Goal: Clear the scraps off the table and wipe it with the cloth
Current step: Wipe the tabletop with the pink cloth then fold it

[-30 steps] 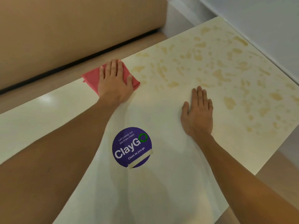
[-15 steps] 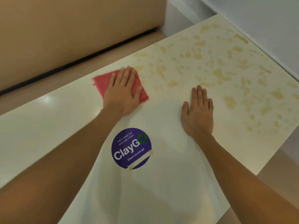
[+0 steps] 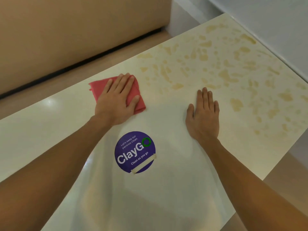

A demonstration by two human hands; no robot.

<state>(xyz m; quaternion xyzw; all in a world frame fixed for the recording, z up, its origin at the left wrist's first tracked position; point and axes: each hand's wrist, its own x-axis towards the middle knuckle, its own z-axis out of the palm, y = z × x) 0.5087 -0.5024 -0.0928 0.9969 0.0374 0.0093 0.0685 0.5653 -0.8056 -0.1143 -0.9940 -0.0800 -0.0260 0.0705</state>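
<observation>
A folded pink cloth (image 3: 98,88) lies on the white table (image 3: 166,197) near its far edge. My left hand (image 3: 116,99) presses flat on the cloth with straight fingers, covering most of it. To the right, my right hand (image 3: 202,114) rests flat on the bare tabletop, palm down, holding nothing. Yellowish blotches (image 3: 225,75) spread over the table's right half beyond both hands. No loose scraps show on the table.
A round purple "ClayGo" sticker (image 3: 135,152) is fixed to the table between my forearms. A tan padded bench back (image 3: 75,30) and its seat run along the table's far side. A pale wall (image 3: 275,22) borders the right edge.
My left hand slid the cloth toward me and to the right across the table. My right hand stayed in place.
</observation>
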